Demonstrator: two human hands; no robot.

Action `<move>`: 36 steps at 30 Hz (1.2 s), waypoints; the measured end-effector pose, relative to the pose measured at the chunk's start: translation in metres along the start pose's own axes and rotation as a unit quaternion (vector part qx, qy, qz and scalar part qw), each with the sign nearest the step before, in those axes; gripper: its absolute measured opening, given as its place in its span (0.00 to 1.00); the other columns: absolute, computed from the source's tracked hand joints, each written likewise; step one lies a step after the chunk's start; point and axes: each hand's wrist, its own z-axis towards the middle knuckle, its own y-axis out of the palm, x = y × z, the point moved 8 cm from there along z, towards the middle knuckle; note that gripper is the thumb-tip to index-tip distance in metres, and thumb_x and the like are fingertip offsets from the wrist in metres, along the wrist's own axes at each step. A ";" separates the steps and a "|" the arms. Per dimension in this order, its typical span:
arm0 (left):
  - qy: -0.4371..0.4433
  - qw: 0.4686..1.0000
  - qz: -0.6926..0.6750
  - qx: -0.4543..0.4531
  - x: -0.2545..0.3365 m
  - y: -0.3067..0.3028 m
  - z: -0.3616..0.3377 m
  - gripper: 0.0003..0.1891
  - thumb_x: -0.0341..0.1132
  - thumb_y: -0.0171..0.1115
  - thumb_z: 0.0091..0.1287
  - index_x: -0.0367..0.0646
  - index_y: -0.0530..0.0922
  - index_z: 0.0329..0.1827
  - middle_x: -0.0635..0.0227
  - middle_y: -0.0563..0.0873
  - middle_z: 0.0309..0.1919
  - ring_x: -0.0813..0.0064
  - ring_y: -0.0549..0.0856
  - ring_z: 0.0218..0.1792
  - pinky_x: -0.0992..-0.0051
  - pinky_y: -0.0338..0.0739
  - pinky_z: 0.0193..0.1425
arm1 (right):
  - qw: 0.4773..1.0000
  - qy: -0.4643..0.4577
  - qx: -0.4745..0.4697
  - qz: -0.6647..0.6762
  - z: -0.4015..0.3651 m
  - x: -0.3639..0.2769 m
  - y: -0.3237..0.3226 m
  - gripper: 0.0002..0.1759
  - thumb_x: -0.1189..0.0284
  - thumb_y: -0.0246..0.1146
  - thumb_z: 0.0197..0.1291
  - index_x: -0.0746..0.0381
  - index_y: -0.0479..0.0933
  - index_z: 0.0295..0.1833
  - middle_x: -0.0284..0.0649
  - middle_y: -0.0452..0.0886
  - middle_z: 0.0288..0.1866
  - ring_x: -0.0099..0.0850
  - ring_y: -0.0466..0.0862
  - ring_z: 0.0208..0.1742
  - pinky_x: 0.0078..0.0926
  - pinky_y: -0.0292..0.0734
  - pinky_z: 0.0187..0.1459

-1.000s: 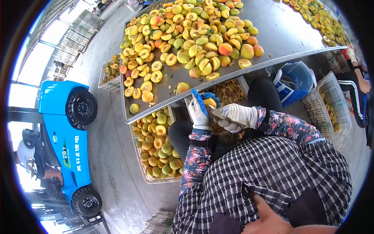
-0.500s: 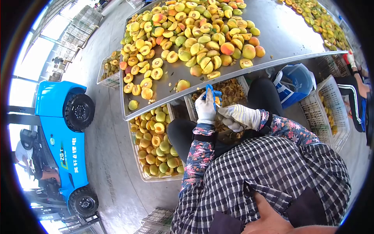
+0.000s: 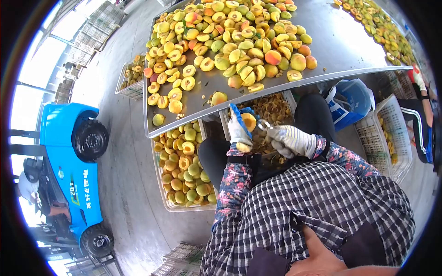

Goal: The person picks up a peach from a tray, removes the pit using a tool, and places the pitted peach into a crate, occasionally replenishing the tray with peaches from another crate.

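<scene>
My left hand (image 3: 239, 129), in a white glove with blue fingers, grips a peach half (image 3: 249, 122) with its cut face turned up. A yellow piece of fruit (image 3: 243, 147) shows at the left wrist. In my right hand (image 3: 293, 140), gloved in grey and white, is a small metal tool with a rounded head (image 3: 263, 124), close to the peach half. Below both hands, between the knees, stands a crate of brownish fruit scraps (image 3: 274, 106). Partly under the table edge, to the left, a crate (image 3: 171, 208) holds many yellow-green peaches, some cut open.
The metal table (image 3: 207, 87) ahead carries a heap of halved and whole peaches (image 3: 239, 41). A blue bucket (image 3: 352, 103) and a white crate (image 3: 396, 133) stand at right. A blue forklift (image 3: 69, 165) with a person aboard is at left. Another person's arm (image 3: 421, 83) shows far right.
My left hand has turned so the peach half's cut face shows. The tool in my right hand has come into clearer view. The forklift appears slightly shifted.
</scene>
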 end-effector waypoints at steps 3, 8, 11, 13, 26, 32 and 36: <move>-0.019 0.999 -0.031 -0.013 0.005 0.003 -0.013 0.30 0.62 0.52 0.73 0.39 0.79 0.42 0.63 0.84 0.30 0.65 0.85 0.32 0.63 0.86 0.37 | 0.996 -0.050 0.079 -0.008 0.010 -0.007 -0.026 0.22 0.49 0.54 0.73 0.58 0.74 0.45 0.28 0.70 0.19 0.20 0.68 0.12 0.20 0.62 0.15; -0.053 0.994 -0.066 -0.075 -0.014 -0.028 0.020 0.26 0.60 0.53 0.74 0.42 0.80 0.46 0.63 0.86 0.35 0.61 0.86 0.37 0.58 0.84 0.38 | 0.992 -0.084 0.089 -0.037 0.018 -0.014 -0.028 0.22 0.50 0.51 0.75 0.60 0.74 0.45 0.29 0.70 0.19 0.20 0.68 0.13 0.20 0.62 0.14; -0.009 0.999 -0.035 -0.028 -0.010 -0.033 0.023 0.23 0.57 0.56 0.74 0.44 0.81 0.45 0.65 0.86 0.34 0.67 0.86 0.35 0.65 0.84 0.40 | 0.990 -0.088 0.055 -0.100 0.019 -0.011 -0.001 0.15 0.55 0.59 0.72 0.57 0.73 0.47 0.27 0.69 0.21 0.20 0.69 0.14 0.22 0.66 0.17; 0.023 0.999 0.026 -0.035 -0.010 -0.038 0.026 0.23 0.56 0.56 0.74 0.42 0.82 0.48 0.67 0.86 0.35 0.72 0.85 0.35 0.69 0.82 0.40 | 0.954 -0.183 0.051 -0.233 0.025 -0.014 0.013 0.16 0.58 0.61 0.71 0.57 0.73 0.54 0.25 0.68 0.22 0.16 0.69 0.17 0.19 0.66 0.20; 0.273 0.916 0.202 0.216 0.189 -0.190 -0.090 0.15 0.37 0.52 0.78 0.36 0.79 0.57 0.62 0.87 0.49 0.73 0.86 0.48 0.72 0.81 0.51 | 0.982 -0.095 0.075 -0.143 0.020 -0.004 -0.006 0.18 0.55 0.58 0.72 0.57 0.70 0.55 0.27 0.70 0.21 0.20 0.67 0.12 0.17 0.62 0.13; 0.296 0.753 0.583 0.076 0.116 -0.320 -0.004 0.22 0.37 0.54 0.72 0.49 0.72 0.69 0.55 0.70 0.72 0.60 0.72 0.70 0.64 0.68 0.72 | 0.982 -0.063 0.073 -0.162 0.023 -0.003 0.006 0.18 0.55 0.58 0.73 0.58 0.70 0.53 0.27 0.69 0.21 0.20 0.68 0.12 0.18 0.64 0.13; 0.238 0.648 0.705 0.164 0.098 -0.289 -0.017 0.21 0.28 0.60 0.62 0.51 0.81 0.60 0.55 0.76 0.67 0.53 0.75 0.67 0.61 0.71 0.70 | 0.979 -0.075 0.076 -0.172 0.019 -0.005 0.004 0.19 0.55 0.57 0.73 0.59 0.69 0.54 0.28 0.69 0.20 0.20 0.67 0.11 0.18 0.63 0.12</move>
